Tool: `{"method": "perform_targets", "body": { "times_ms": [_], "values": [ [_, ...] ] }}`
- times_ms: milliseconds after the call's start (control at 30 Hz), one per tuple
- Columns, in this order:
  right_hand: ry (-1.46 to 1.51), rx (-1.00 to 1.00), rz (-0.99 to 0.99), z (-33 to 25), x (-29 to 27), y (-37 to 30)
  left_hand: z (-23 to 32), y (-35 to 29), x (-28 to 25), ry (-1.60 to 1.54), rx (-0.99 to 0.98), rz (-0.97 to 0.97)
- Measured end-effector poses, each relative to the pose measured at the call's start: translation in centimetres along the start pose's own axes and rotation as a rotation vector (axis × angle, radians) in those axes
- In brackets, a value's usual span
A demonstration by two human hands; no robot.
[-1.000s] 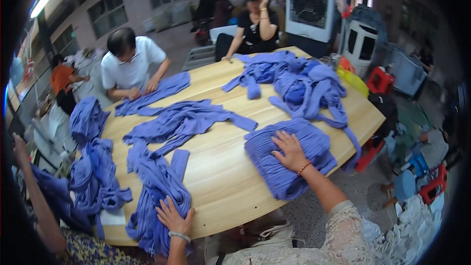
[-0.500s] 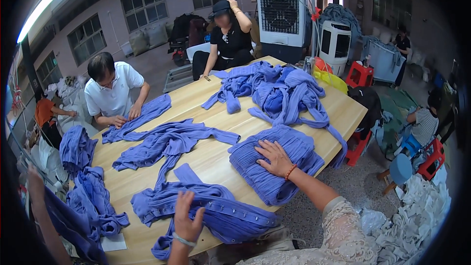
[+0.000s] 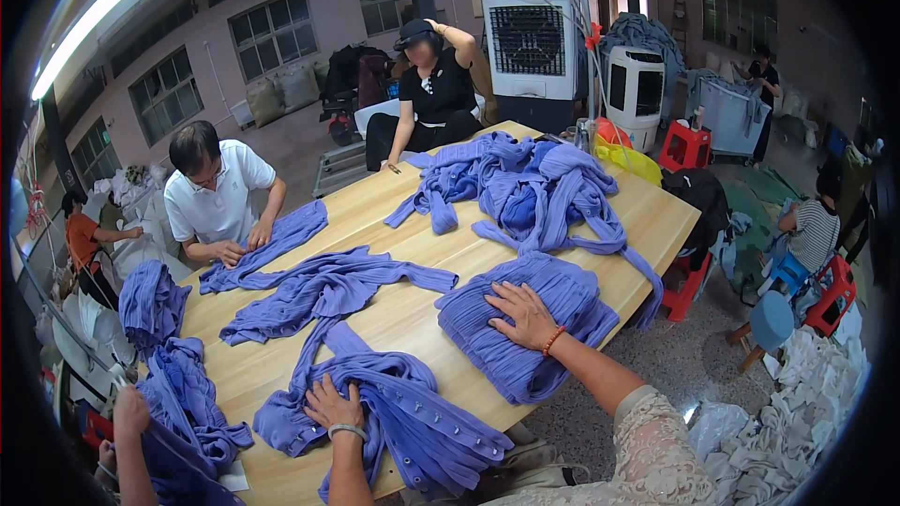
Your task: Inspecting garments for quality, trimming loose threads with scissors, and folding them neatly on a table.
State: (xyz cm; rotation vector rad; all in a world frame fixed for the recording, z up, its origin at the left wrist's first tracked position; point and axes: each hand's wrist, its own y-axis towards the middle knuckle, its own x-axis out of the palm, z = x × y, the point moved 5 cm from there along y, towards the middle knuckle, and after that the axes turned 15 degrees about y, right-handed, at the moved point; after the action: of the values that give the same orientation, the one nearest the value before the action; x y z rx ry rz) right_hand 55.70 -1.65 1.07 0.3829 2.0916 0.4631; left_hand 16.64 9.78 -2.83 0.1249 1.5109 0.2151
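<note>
My right hand (image 3: 527, 319) lies flat, fingers spread, on a folded stack of blue-purple ribbed knit garments (image 3: 572, 356) near the table's front right. Lower and to the left, my left hand (image 3: 336, 408) rests with fingers apart on a loose blue-purple cardigan (image 3: 422, 417). Its row of buttons runs toward the table's front edge, and the cloth bunches beside my palm. Beyond it a garment with long sleeves (image 3: 337, 290) is spread out. A large tangled heap of the same garments (image 3: 534, 183) sits at the far right of the table.
Across the wooden table (image 3: 281, 356), a person in a white shirt (image 3: 220, 192) handles a garment (image 3: 281, 239); another in black (image 3: 436, 84) sits behind. At lower left, another person's hands (image 3: 129, 412) are near dark blue cloth. Pale fabric (image 3: 797, 412) piles on the floor at right.
My left hand has come down from above the cardigan onto it, and the cardigan's folds have shifted. My right hand stays on the stack. The neighbour's hand at lower left has moved down.
</note>
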Motion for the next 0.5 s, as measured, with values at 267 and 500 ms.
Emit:
{"method": "perform_targets", "body": {
  "times_ms": [267,500],
  "values": [
    [0.019,-0.220,0.196,0.8,0.4,-0.2,-1.1,2.8,4.4,0.207,-0.155,0.142],
    [0.164,0.067,0.040,1.7,0.5,0.2,-2.1,7.7,8.7,0.256,-0.128,-0.100]
  ]
}}
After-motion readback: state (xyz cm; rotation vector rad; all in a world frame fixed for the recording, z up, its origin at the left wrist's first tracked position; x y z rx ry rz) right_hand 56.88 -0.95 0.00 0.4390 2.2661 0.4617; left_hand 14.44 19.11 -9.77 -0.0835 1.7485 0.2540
